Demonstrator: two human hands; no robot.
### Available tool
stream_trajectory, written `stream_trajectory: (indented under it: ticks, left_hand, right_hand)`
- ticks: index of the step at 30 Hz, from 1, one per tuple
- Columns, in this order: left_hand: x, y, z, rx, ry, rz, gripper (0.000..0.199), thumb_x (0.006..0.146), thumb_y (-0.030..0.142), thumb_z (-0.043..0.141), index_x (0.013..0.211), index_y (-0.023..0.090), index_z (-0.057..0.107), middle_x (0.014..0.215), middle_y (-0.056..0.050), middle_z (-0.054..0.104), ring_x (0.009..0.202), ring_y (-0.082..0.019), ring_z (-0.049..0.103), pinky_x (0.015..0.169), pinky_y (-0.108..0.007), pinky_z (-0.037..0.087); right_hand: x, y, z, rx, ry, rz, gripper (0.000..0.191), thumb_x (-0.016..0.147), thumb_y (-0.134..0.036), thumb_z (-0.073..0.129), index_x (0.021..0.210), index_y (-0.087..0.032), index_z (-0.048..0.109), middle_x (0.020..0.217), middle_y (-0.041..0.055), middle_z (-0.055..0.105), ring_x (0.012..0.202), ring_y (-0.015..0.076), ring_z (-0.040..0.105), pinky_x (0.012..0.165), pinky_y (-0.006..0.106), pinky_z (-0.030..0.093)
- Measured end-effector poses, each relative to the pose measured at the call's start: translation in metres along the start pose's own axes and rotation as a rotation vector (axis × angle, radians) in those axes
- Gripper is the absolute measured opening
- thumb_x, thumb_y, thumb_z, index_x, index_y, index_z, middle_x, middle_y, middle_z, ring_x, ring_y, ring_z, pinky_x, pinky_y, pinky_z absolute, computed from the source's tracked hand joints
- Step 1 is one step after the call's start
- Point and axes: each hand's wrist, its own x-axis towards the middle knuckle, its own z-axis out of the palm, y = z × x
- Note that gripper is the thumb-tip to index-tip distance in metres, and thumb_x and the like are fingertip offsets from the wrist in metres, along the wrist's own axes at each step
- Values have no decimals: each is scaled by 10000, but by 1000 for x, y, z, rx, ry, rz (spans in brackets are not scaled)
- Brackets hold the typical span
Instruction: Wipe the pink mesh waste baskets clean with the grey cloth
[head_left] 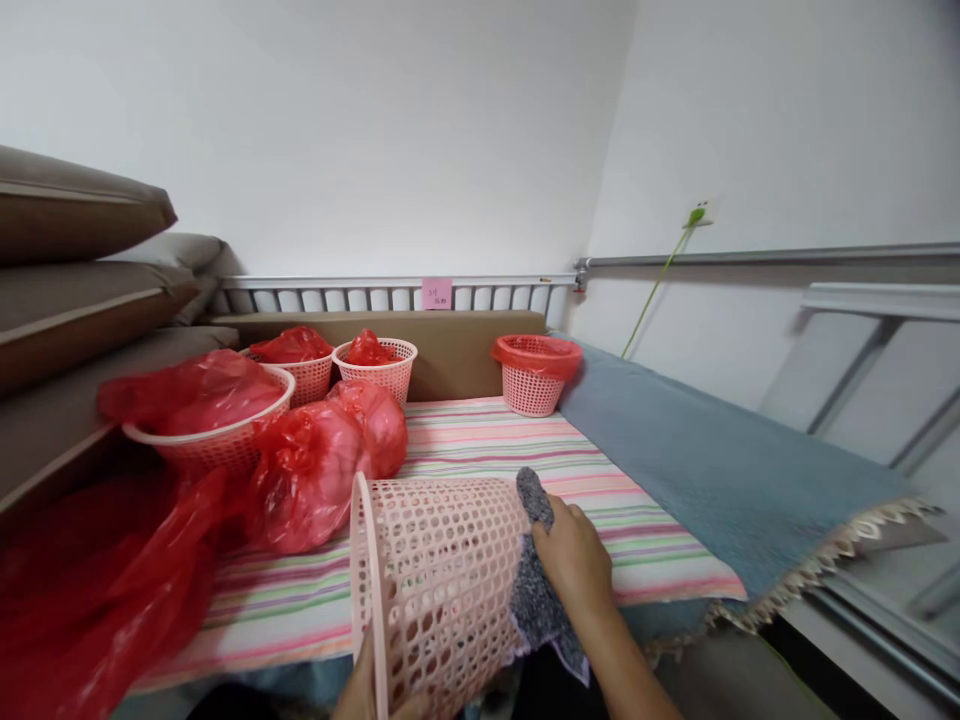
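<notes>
A pink perforated plastic basket (450, 570) lies tipped on its side in front of me, its open rim to the left and its base to the right. Gripping the rim near the lower edge is my left hand (365, 685), with fingers partly seen through the holes. My right hand (574, 555) is closed on a dark grey cloth (544, 590) and presses it to the base of the basket. Part of the cloth hangs below that hand, showing a pale purple edge.
Pink baskets holding red plastic bags (225, 430) stand at left, and a red-lined basket (532, 385) at the back right. Filled red bags (330, 460) and a loose red bag (105, 590) lie left. Beneath is a striped cloth (480, 430); cushions (82, 300) are stacked far left.
</notes>
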Motion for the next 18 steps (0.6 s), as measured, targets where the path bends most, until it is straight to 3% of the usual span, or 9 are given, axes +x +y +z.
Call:
stream_trajectory:
  ticks: [3, 5, 10, 13, 18]
  left_hand:
    - [7, 29, 9, -21, 86, 44, 1019, 728, 374, 703, 1456, 179, 17, 1384, -187, 476, 1201, -317, 519, 1022, -437, 389]
    - [12, 31, 8, -66, 95, 68, 1006, 724, 383, 698, 1454, 184, 36, 1381, -181, 482, 1209, -333, 507, 1007, -453, 401]
    - [15, 3, 1, -51, 89, 101, 874, 719, 446, 688, 1413, 177, 231, 1346, -178, 518, 1255, -330, 456, 1068, -440, 322]
    - [14, -7, -2, -32, 104, 143, 908, 695, 491, 691, 1417, 196, 226, 1389, -172, 469, 1273, -347, 428, 1059, -454, 337]
    - [12, -20, -21, 139, 159, 236, 956, 633, 418, 745, 1422, 206, 249, 1475, -100, 363, 1390, -342, 183, 1148, -432, 169]
  right_hand:
    - [-1, -5, 2, 10, -9, -34, 408, 820, -198, 418, 1212, -148, 518, 1071, 124, 597, 1000, 263, 560, 781, 329, 415]
    - [-4, -11, 4, 43, -30, -64, 398, 832, -212, 419, 1211, -134, 517, 1090, 129, 597, 1019, 258, 555, 815, 326, 415]
    - [-34, -56, 4, 329, 7, -287, 488, 887, -349, 411, 1310, -106, 410, 1275, 146, 522, 1186, 239, 468, 971, 322, 363]
    - [-61, -96, -7, 492, -13, -487, 498, 891, -284, 399, 1373, -180, 334, 1246, 99, 547, 1135, 203, 506, 955, 327, 386]
    - [-88, -133, -28, 564, -112, -664, 447, 800, -184, 504, 1230, -306, 503, 1092, 35, 584, 1011, 195, 537, 902, 336, 415]
